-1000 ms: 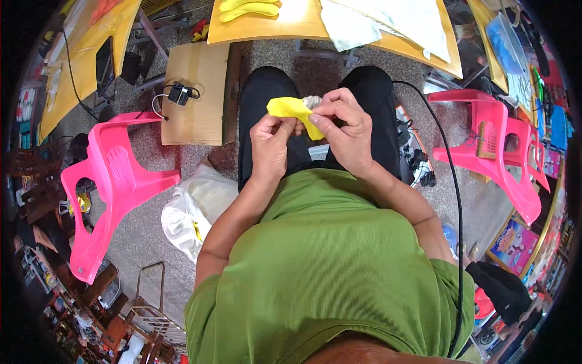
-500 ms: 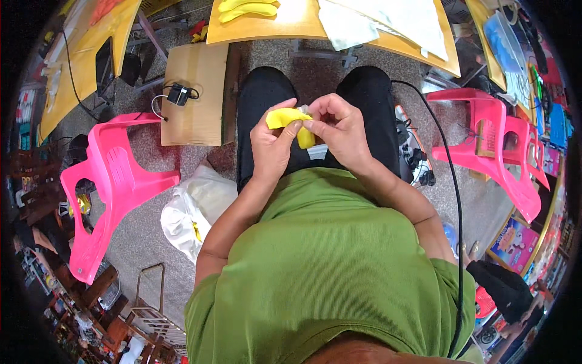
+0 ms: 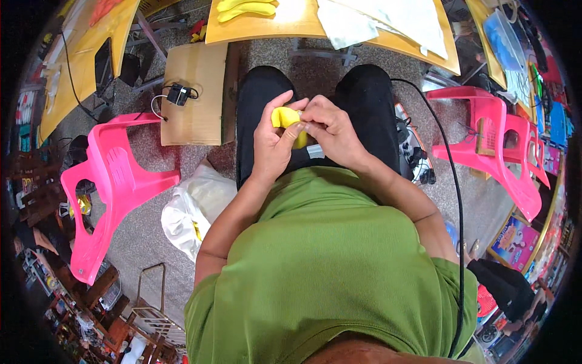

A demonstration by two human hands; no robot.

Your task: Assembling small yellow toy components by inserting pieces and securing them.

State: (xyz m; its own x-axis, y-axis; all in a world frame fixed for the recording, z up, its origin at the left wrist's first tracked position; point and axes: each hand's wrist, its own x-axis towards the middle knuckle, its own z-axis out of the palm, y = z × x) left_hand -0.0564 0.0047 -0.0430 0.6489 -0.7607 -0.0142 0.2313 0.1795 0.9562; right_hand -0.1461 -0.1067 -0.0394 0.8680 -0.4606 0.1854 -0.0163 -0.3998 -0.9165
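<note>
Above my lap, between the dark trouser legs, I hold a small soft yellow piece (image 3: 284, 117), which looks like folded cloth. My left hand (image 3: 271, 145) grips it between thumb and fingers, with the index finger reaching up behind it. My right hand (image 3: 333, 134) is closed in a pinch at its right edge, the fingertips meeting my left thumb. Part of the yellow piece hangs below the fingers, and the pinched spot itself is hidden. On the table ahead lie several yellow banana-shaped pieces (image 3: 245, 10).
White cloth (image 3: 347, 27) hangs over the front edge of the yellow table (image 3: 291, 29). A cardboard box (image 3: 193, 124) with a black charger (image 3: 178, 94) stands to the left. Pink chairs (image 3: 109, 164) flank me, a white bag (image 3: 188, 221) lies left, and a black cable (image 3: 453, 182) runs down the right.
The yellow piece has turned and folded over in my left hand. My right hand has moved slightly left, its fingers curling tighter over the edge.
</note>
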